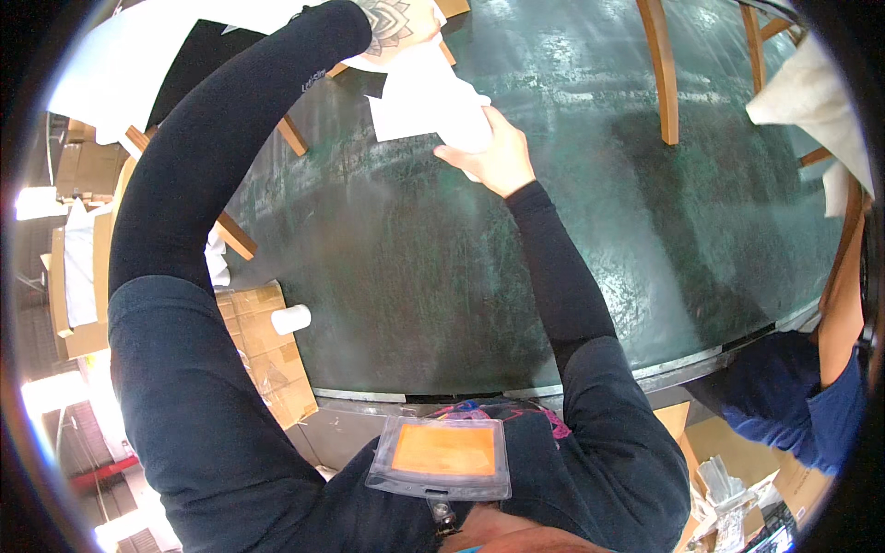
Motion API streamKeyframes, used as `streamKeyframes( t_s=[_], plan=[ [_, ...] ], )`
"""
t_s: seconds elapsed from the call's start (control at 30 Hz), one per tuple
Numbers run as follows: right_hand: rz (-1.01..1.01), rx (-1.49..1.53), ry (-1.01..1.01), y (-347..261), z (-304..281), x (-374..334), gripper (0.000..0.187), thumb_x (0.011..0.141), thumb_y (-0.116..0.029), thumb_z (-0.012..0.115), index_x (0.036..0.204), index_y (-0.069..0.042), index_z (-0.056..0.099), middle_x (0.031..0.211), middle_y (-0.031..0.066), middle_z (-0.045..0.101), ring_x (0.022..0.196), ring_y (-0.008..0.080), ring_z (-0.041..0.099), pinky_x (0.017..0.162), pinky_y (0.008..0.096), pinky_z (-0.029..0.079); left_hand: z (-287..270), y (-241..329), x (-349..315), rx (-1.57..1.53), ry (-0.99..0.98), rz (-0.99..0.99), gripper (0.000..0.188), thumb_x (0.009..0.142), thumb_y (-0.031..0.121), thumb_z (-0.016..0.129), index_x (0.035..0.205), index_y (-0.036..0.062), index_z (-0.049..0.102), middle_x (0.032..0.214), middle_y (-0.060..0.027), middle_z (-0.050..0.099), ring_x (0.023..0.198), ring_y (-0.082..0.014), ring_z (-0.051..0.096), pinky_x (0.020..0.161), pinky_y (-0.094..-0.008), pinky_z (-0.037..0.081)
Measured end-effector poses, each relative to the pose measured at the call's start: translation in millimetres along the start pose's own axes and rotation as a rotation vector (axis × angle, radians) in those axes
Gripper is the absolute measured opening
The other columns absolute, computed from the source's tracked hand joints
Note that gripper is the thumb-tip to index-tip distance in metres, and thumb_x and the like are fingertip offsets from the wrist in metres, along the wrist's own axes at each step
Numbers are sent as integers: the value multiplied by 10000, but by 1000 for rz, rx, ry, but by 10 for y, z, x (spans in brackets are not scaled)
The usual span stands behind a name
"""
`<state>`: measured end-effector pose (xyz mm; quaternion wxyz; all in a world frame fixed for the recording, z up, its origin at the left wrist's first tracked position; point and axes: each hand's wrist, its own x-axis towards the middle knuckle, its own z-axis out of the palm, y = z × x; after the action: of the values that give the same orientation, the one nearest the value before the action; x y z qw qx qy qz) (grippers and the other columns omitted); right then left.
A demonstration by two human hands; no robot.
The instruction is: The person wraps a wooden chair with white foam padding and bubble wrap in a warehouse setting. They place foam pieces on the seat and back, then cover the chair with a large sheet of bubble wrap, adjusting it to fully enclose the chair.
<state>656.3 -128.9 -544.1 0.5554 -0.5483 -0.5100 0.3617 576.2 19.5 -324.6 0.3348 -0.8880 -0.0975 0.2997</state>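
A white wrapping sheet [429, 97], bunched into a roll at its near end, hangs over the dark green table. My right hand [505, 157] grips that near end, thumb on the left and fingers round the far side. Beyond it, at the top edge, the back of my left hand [398, 32] shows, with a dark sleeve behind the wrist. It is by the upper end of the sheet, next to a wooden piece [447, 52]. The left fingers are mostly hidden, and whatever lies inside the sheet cannot be seen.
Wooden legs [659, 74] rise from the green table [415, 286] at the right; others [237, 236] stick out at the left. A small white roll [291, 320] lies by cardboard [267, 355]. Another person's arm [841, 304] and white cloth [811, 101] are at the right.
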Motion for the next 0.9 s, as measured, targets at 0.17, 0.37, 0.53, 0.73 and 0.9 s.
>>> streamKeyframes(
  t_s=[0.17,0.37,0.53,0.73,0.9],
  plan=[
    [625,1263,217,742,24,-738,890,899,-742,305,1467,-60,371,1449,208,421,1345,370,394,1037,604,358,313,3,33,5,303,104,216,784,233,628,849,31,667,769,-120,653,756,-280,670,758,-409,519],
    [376,1898,-111,87,536,164,872,911,-733,236,1458,-64,356,1448,206,406,1370,420,351,1106,704,198,659,-24,312,-200,142,167,319,746,330,635,854,35,691,788,-93,669,764,-238,673,696,-401,530],
    [858,1371,-27,207,749,-487,751,980,-586,362,1492,-42,288,1484,204,369,1383,378,366,1127,577,308,1561,102,562,217,466,-601,284,410,330,743,553,99,663,565,-74,638,578,-250,669,510,-410,517],
    [1067,776,-88,1027,898,-1853,240,955,-282,527,1051,-75,602,1031,98,648,974,304,635,888,465,510,745,518,-42,-1,924,-302,185,741,317,614,914,270,661,894,0,673,1000,-249,605,973,-671,373],
    [1115,435,-22,987,1166,-2584,194,885,-81,507,1049,-32,597,946,113,674,831,268,684,740,395,558,957,1950,-1909,-814,1280,-731,507,640,239,712,1130,146,623,1210,-121,564,1294,-358,449,1107,-601,266]
  ],
)
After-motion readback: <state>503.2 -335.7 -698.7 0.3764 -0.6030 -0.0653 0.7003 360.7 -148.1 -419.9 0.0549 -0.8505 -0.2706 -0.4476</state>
